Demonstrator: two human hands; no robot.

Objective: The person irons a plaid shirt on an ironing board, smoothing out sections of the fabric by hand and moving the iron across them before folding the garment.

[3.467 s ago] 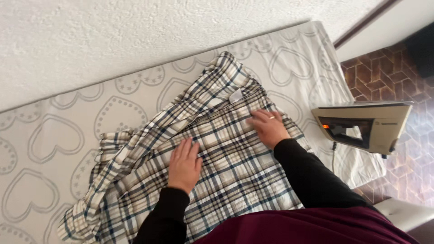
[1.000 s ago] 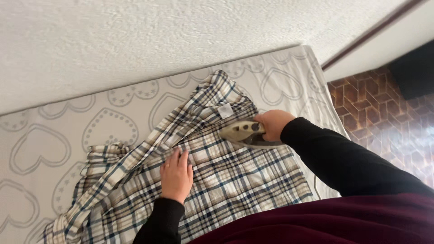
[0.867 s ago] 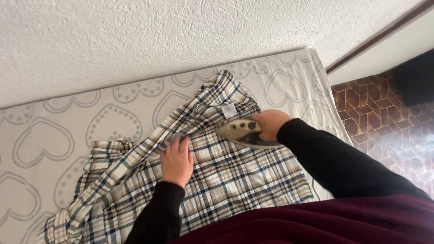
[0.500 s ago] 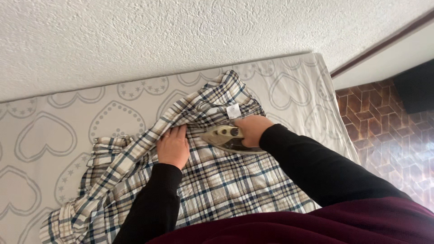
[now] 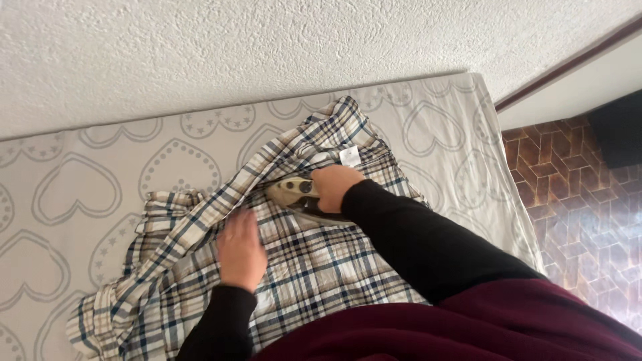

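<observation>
Head view: right hand [image 5: 333, 186], grip closed round the iron [image 5: 294, 192], sole flat on the plaid shirt [image 5: 321, 267] at frame centre. Left hand [image 5: 239, 251] lies flat and open on the cloth, holding nothing, just lower left of the iron. Shirt lies on the heart-print board [image 5: 80, 194]; bare cover at left and upper right. Board's right edge meets tiled floor [image 5: 588, 200].

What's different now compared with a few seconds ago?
The right hand left the plaid shirt, took up the iron that stood at the board's end, and slid it leftward across the cloth. The left hand stays flat on the shirt, shifted slightly. The shirt remains spread on the heart-patterned board.
</observation>
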